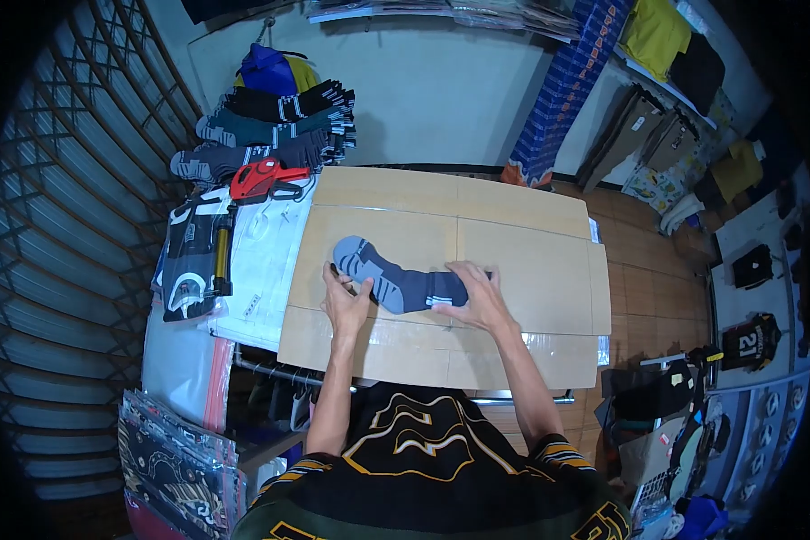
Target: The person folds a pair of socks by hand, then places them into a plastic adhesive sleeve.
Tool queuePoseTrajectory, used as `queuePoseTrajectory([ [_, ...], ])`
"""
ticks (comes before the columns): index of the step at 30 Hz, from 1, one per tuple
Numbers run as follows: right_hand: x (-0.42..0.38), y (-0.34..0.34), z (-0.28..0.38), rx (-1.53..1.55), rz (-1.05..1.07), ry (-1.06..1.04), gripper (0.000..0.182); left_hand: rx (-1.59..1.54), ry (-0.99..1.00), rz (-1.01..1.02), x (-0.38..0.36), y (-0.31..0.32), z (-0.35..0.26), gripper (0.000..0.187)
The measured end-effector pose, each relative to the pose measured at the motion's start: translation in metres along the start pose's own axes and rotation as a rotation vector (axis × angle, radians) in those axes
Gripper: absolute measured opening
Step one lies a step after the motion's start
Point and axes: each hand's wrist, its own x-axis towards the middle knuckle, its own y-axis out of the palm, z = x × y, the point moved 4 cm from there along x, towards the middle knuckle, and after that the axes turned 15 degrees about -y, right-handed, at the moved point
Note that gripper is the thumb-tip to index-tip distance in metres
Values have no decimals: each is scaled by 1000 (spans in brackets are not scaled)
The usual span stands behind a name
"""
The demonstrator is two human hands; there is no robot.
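Observation:
A dark navy and grey sock (409,286) lies stretched sideways over a brown cardboard sheet (531,270), its grey toe to the left and its cuff with white stripes to the right. My left hand (346,304) is at the foot end, with the thumb on the ribbed sole and the fingers bent at its outer edge. A small dark bit shows by those fingertips; I cannot make out what it is. At the other end my right hand (480,301) grips the cuff between thumb and fingers.
Several stacked socks (270,135) rise at the back left, beside a red tape dispenser (263,180). Packaged garments (196,256) lie left of the cardboard. A blue patterned pillar (567,90) stands behind; a metal lattice gate (72,270) lines the left.

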Motion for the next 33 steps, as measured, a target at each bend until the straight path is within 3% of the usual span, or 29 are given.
queuePoseTrajectory([
  [2,-6,2,-7,-148,-145,130,65,-81,29,3,7,5,5,97],
  [5,-18,21,-27,-120,-242,220,57,-310,41,64,10,10,4,93],
  [6,-21,24,-28,-122,-245,224,57,-461,25,118,8,11,-2,90],
  [10,-32,31,-27,-4,-388,135,53,-578,82,157,-8,14,-27,82],
  [12,-35,33,-21,38,-432,93,52,-649,210,173,-17,17,-40,77],
  [14,-41,32,-17,217,-551,137,56,-613,262,129,-38,20,-53,68],
  [16,-46,33,-22,272,-591,145,59,-455,504,106,-59,23,-60,52],
  [18,-51,32,-28,327,-631,150,61,-292,490,275,-77,33,-59,37],
  [19,-53,31,-31,382,-636,145,63,-147,721,285,-82,36,-63,33],
  [20,-55,32,-34,436,-643,141,65,75,698,455,-84,43,-58,38],
  [22,-57,25,-29,441,-630,158,65,282,815,415,-94,46,-58,42],
  [26,-57,27,-30,403,-612,124,64,323,735,532,-87,45,-73,52],
  [29,-55,35,-35,299,-584,54,63,299,826,524,-81,51,-93,67],
  [33,-53,34,-26,169,-510,-41,70,390,870,427,-78,76,-99,61],
])
